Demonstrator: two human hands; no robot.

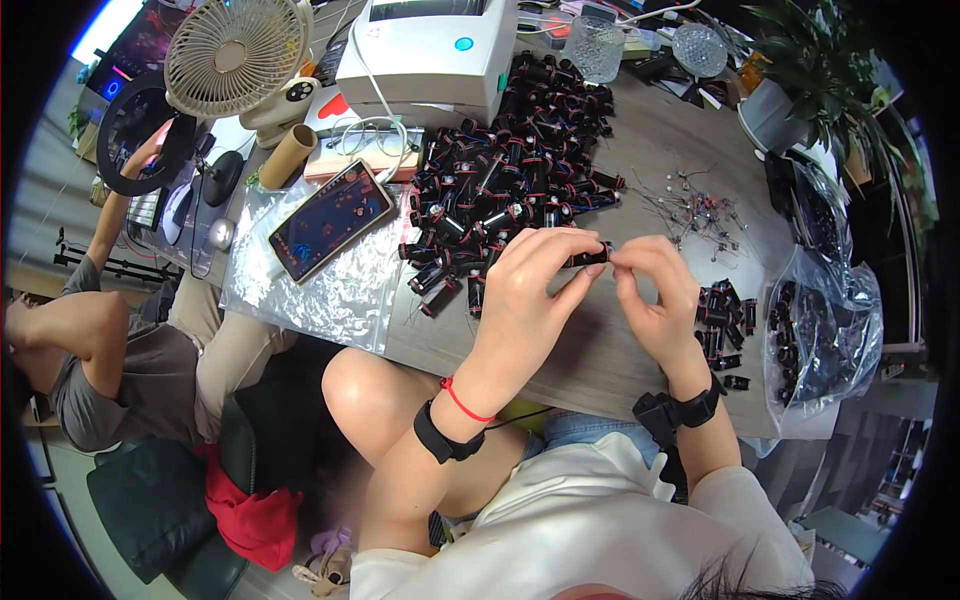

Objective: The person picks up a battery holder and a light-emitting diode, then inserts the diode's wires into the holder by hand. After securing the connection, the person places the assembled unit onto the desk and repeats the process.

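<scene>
Both hands met over the grey tabletop (640, 150), just in front of a large heap of small black cylindrical parts with red and blue wires (510, 180). The left hand (530, 290) pinched one small black cylindrical component (588, 257) between thumb and fingers, holding it roughly level, while the right hand (655, 290) closed its fingertips on the component's right end; what exactly those fingertips gripped there, perhaps a thin lead, was too small to tell. A smaller pile of black cylindrical pieces (722, 318) lay just right of the right hand, beside a clear plastic bag of similar black parts (825, 330). A scatter of thin wire leads with small beads (690, 205) lay beyond the hands. To the left, a smartphone with a lit screen (330, 218) rested on a clear plastic sheet (320, 290), near a white desktop printer (430, 50) and a beige desk fan (238, 50).
</scene>
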